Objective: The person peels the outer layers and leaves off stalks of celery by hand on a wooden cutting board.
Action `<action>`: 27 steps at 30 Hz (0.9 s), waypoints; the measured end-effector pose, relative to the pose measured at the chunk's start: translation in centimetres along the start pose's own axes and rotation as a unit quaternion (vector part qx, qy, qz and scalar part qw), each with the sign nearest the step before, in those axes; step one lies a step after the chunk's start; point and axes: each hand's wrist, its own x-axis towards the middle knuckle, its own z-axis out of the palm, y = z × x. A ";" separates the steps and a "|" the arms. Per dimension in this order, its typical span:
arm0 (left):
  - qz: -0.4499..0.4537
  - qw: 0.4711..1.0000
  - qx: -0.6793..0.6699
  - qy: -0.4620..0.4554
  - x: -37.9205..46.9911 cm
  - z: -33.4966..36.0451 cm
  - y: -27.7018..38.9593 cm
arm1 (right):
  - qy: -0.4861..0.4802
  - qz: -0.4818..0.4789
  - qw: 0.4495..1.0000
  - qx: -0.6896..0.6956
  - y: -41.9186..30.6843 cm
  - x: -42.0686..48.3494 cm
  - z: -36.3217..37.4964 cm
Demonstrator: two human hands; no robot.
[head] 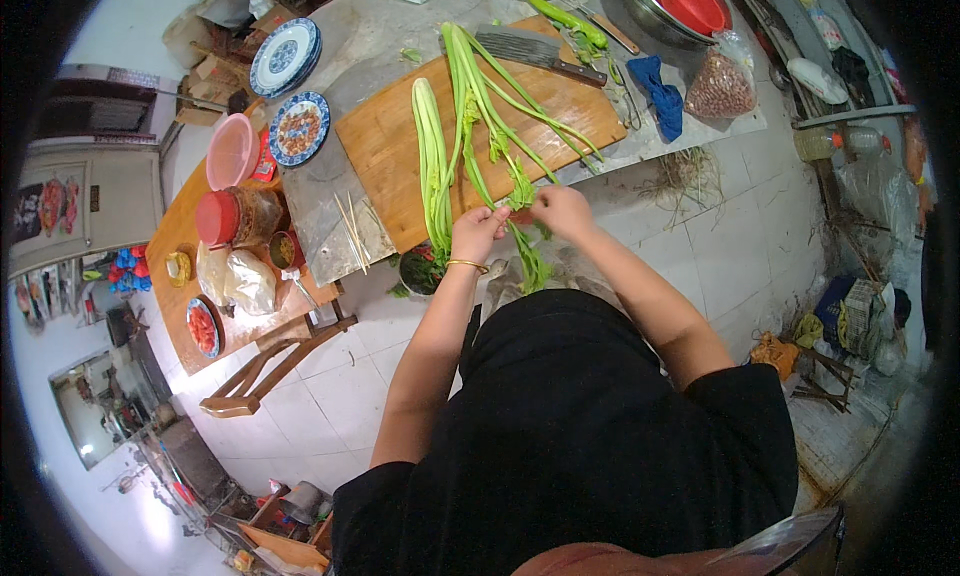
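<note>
Several long celery stalks [480, 103] lie loose across a wooden cutting board [375, 163], their leafy ends reaching over its near edge. My left hand [478, 235], with a gold-coloured bangle at the wrist, pinches a leafy celery stem near that edge. Just to its right, my right hand [564, 211] has curled fingers at the celery leaves [521, 190]; its fingertips are partly hidden. Below both hands hangs a leafy end [534, 265]. A trimmed bunch of celery [429, 156] rests left of the loose stalks. Behind them lies a cleaver [525, 49] with a wooden handle.
A green pepper [566, 19], a blue cloth [658, 96] and a bag of peanuts [721, 85] lie right of the board. Leftward are blue-patterned plates [283, 55], a plate of nuts [300, 128] and chopsticks [351, 227]. A pot holding greens [421, 272] sits below the board's edge.
</note>
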 end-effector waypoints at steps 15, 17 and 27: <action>0.062 0.995 0.070 0.020 -0.1 -0.5 0.0 | -0.169 -0.028 0.971 0.169 -3.2 -1.2 -0.3; 0.061 0.995 0.079 0.016 -0.3 -0.4 0.1 | -0.167 -0.037 0.974 0.146 -3.4 -1.1 -0.6; 0.038 0.998 0.024 0.046 -0.7 -0.9 1.0 | -0.115 0.128 0.928 0.331 4.9 0.6 4.1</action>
